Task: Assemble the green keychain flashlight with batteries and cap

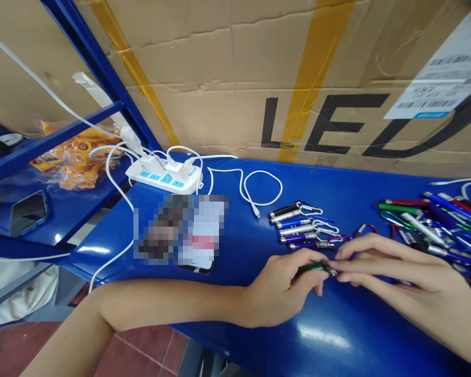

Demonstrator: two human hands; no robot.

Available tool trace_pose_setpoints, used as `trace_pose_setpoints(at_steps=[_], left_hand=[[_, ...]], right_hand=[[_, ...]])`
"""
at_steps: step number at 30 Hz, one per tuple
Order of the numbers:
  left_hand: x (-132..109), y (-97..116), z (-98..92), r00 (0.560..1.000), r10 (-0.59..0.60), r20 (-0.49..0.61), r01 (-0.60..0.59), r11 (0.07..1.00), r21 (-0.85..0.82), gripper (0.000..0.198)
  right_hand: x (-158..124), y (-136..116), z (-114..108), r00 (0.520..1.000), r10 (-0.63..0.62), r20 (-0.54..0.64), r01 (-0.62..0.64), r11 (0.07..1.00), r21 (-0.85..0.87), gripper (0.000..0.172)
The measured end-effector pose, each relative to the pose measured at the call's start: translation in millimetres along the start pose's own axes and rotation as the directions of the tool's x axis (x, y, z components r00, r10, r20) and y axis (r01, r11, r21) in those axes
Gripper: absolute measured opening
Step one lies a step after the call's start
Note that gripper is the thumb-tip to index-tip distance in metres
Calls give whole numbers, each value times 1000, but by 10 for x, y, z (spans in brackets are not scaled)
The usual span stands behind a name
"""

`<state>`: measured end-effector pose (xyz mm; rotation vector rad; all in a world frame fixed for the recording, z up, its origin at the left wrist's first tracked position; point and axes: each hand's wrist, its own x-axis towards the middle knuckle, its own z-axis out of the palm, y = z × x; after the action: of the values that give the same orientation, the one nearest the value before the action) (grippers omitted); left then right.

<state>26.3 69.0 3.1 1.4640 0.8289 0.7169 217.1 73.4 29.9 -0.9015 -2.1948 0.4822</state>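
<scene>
My left hand (pixel 280 285) is closed around a small green keychain flashlight (pixel 313 267), with much of its body hidden by the fingers. The fingertips of my right hand (pixel 392 267) pinch its metal end, where the small parts are too covered to make out. Just beyond my hands lies a row of several similar keychain flashlights (pixel 298 225) in black, silver, blue and purple, each with a carabiner clip. A loose pile of more of them (pixel 439 222), in mixed colours, spreads past my right hand, which hides part of it.
A white power strip (pixel 160 180) with plugged-in cables stands at the back left of the blue table (pixel 235 309). A phone (pixel 202 235) lies left of the row, partly pixelated. Behind rises a large cardboard box (pixel 227 68). Orange bagged items (pixel 82 157) and another phone (pixel 29 212) sit farther left.
</scene>
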Motion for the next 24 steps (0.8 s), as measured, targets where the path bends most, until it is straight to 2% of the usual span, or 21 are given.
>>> trace_pose_setpoints(at_steps=[4,11,17,20,22,24], left_hand=[[16,15,-15,1000,-11,24,10,1000,17,15],[11,-4,3,999,-24,29,24,1000,-5,16],[11,18,5,1000,-20,14,19,999,33,17],[19,40,6,1000,-20,14,20,1000,12,19],[24,51,12,1000,-25,0,25,1000,-3,18],[28,55,18,999,-34,-8,34,999,-6,15]], right_hand=[[-38,33,12,1000,-17,-8,17,1000,-15,14],[-21,-35,15,992,-122,-40,110,969,-222,14],[-43,-68,8,998,16,-57,-27,978,-205,4],[-56,-52,2,990,79,-114,-98,981,-168,2],[-51,-43,3,982,99,-159,-122,982,-145,3],[-41,-41,11,984,108,-145,-124,986,-110,3]])
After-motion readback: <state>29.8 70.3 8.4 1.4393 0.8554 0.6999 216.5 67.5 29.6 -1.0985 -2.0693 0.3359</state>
